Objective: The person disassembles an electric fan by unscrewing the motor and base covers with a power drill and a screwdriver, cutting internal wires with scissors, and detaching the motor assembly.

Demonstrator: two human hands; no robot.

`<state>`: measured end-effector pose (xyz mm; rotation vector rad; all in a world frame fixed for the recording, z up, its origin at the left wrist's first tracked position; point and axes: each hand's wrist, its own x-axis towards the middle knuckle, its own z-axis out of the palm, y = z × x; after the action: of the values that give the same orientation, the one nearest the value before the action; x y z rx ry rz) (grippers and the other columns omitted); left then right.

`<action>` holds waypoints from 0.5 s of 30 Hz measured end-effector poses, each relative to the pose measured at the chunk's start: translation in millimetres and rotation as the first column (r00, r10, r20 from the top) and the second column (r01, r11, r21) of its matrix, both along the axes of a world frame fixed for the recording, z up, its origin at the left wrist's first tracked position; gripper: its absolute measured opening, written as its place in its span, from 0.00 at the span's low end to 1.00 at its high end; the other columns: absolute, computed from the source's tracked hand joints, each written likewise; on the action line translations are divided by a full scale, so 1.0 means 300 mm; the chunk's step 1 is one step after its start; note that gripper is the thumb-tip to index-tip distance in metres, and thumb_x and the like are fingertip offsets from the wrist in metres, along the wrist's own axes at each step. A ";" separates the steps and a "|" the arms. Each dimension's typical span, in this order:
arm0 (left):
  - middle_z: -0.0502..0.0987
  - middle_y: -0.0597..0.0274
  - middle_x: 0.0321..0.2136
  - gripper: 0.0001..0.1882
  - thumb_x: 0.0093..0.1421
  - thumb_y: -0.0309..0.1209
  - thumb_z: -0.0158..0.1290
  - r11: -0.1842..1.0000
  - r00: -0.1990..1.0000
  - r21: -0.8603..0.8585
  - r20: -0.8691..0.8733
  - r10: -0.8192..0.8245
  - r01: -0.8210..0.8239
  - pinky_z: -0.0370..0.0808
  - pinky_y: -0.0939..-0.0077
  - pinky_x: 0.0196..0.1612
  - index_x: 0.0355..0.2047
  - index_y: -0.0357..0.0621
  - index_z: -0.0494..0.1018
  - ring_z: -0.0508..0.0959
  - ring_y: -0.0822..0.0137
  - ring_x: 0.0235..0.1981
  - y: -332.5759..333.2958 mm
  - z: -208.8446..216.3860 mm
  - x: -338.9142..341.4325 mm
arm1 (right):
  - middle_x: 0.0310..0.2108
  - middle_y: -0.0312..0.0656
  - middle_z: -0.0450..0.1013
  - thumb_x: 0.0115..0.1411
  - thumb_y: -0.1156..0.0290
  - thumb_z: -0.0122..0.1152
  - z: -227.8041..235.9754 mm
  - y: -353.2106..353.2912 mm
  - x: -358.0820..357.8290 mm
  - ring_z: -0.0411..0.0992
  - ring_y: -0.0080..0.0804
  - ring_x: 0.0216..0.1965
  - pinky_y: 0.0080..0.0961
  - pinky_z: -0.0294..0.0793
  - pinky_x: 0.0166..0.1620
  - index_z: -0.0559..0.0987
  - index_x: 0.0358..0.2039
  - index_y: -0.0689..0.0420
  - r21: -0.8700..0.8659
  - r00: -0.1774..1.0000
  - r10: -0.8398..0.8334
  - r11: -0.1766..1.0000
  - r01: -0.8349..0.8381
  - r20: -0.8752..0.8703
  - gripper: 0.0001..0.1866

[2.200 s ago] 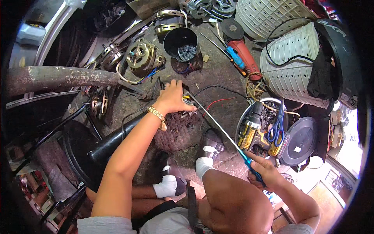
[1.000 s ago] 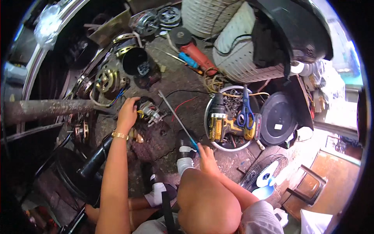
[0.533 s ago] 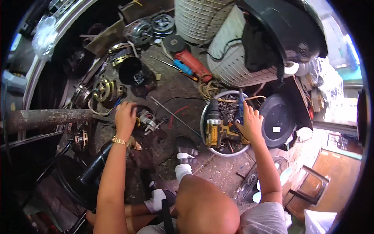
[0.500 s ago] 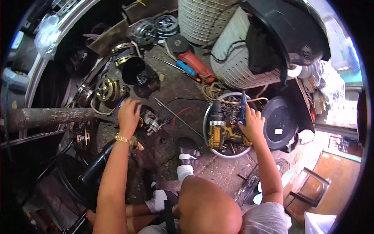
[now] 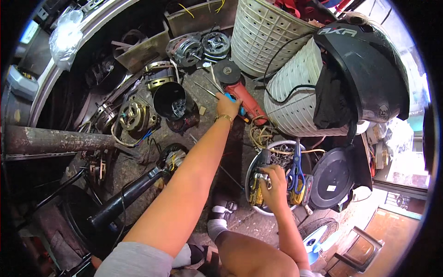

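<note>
My left hand (image 5: 228, 106) reaches far forward, its fingers closed round the blue handle of a screwdriver (image 5: 210, 92) beside a red angle grinder (image 5: 249, 102). The screwdriver's thin shaft points away to the left. My right hand (image 5: 273, 184) is closed over a yellow and black cordless drill (image 5: 256, 193), hiding much of its body. The drill lies in a round metal basin (image 5: 249, 168) among many small metal parts (image 5: 285, 156). Blue-handled scissors (image 5: 296, 173) lie in the basin just right of my right hand.
White perforated baskets (image 5: 290, 99) stand at the back right, with a black helmet (image 5: 369, 78) over one. Motor parts (image 5: 134, 114) and a black cup-shaped container (image 5: 168, 99) sit at the left. A black round lid (image 5: 330, 182) is right of the basin.
My left hand has moved forward and right from the motor parts to the screwdriver. My right hand has shifted from the scissors to the drill. The view has tilted.
</note>
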<state>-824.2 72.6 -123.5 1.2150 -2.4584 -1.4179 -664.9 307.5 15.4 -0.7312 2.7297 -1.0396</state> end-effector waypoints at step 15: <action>0.69 0.61 0.38 0.18 0.53 0.28 0.51 0.759 0.720 0.228 -0.558 -0.412 0.610 0.66 0.77 0.47 0.46 0.40 0.67 0.70 0.68 0.39 -0.048 0.492 0.600 | 0.44 0.47 0.65 0.42 0.79 0.66 0.144 -0.224 -0.086 0.69 0.49 0.45 0.37 0.73 0.43 0.69 0.52 0.52 -0.156 0.973 0.228 0.961 -0.228 -0.015 0.33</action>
<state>-644.1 58.3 24.1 0.0755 -2.2840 -2.1248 -690.7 240.2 58.6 -1.0391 2.5048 -1.2069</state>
